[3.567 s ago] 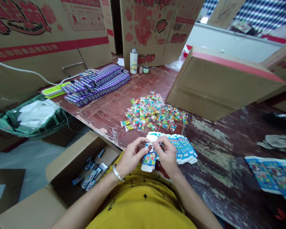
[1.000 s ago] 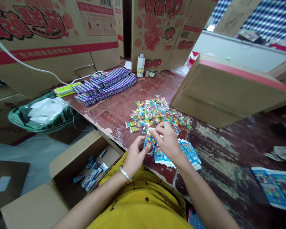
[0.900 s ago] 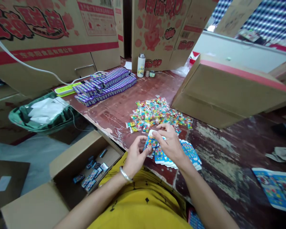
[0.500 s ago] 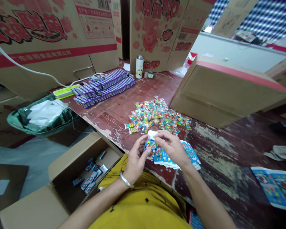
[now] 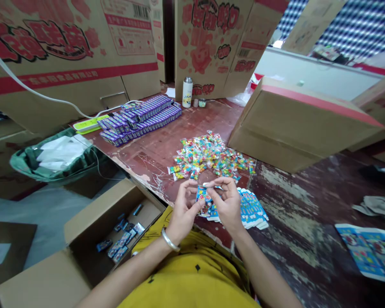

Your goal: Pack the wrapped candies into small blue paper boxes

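Note:
A small blue printed candy box (image 5: 202,193) is held upright between my two hands, close to the table's near edge. My left hand (image 5: 183,209) grips its left side, thumb across the front. With thumb and fingertips my right hand (image 5: 226,201) pinches the white flap at the top, which is bent over. Flat blue box blanks (image 5: 252,207) lie fanned out beside and partly behind my right hand. Just beyond the hands spreads a heap of clear candy packets (image 5: 208,154) with colourful sweets inside.
Purple boxes (image 5: 141,117) stand in rows at the back left, near a white bottle (image 5: 187,92). An open carton (image 5: 83,239) at lower left holds several small blue boxes (image 5: 120,244). A large carton (image 5: 295,124) stands at right; printed blue sheets (image 5: 368,250) lie lower right.
The white flap at the box's top stood up before and is now folded down. My right hand has shifted slightly left and its fingers have curled over the box's top.

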Motion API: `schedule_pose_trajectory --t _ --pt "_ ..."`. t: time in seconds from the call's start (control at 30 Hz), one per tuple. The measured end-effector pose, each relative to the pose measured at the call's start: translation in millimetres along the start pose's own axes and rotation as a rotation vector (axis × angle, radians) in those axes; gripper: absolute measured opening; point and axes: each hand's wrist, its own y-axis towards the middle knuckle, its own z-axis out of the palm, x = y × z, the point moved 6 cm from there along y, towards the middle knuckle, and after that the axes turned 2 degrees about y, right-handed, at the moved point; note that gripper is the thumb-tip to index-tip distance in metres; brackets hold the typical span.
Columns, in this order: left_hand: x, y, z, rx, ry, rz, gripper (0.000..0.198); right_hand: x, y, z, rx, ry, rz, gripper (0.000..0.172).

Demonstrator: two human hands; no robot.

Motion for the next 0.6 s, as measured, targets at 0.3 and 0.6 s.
schedule_pose_trajectory --t 0.3,0.6 --pt "-8 -1 -5.0 0.017 0.144 0.032 0.049 -1 20 4 0.21 -0.103 0.197 0.02" --pt "-9 -2 -10.7 0.108 0.13 -0.014 0.051 11 26 8 0.284 -0.231 0.079 0.019"
